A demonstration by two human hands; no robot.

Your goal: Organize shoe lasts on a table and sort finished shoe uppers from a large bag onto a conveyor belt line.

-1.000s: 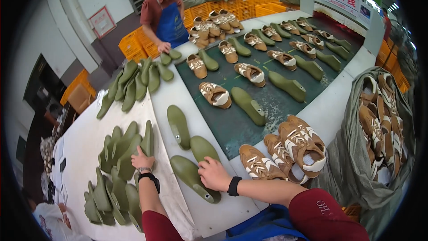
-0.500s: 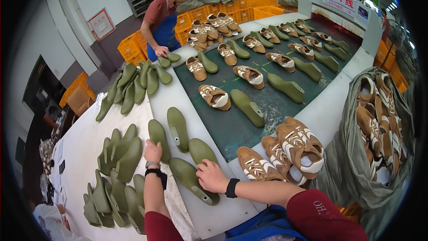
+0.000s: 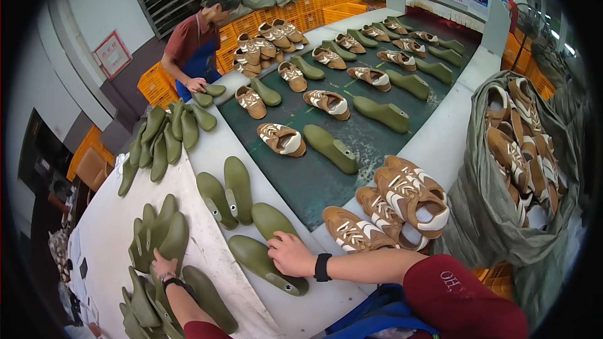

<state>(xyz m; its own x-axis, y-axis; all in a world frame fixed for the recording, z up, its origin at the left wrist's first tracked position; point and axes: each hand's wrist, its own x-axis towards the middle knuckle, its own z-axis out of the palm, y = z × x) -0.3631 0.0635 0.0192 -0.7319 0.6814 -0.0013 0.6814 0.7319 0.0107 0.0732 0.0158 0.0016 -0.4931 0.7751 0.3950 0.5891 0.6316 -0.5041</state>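
Two green plastic shoe lasts, an upper last and a lower last, lie side by side on the white table edge. My right hand rests on them, fingers apart and touching both. Farther up stands another pair of lasts, set close together. At the lower left my left hand reaches to a cluster of upright lasts, one finger stretched out against them and nothing lifted. More lasts lie just below that hand, partly hidden by my forearm.
Beyond lies a dark green conveyor with rows of brown sneakers and lasts. Brown sneakers are stacked at my right, beside a grey sack full of shoes. Across the table a co-worker touches lasts.
My left hand has left a last beside the pair up the table and moved down-left to the cluster. That last now stands closer against its neighbour. My right hand stays on its pair.
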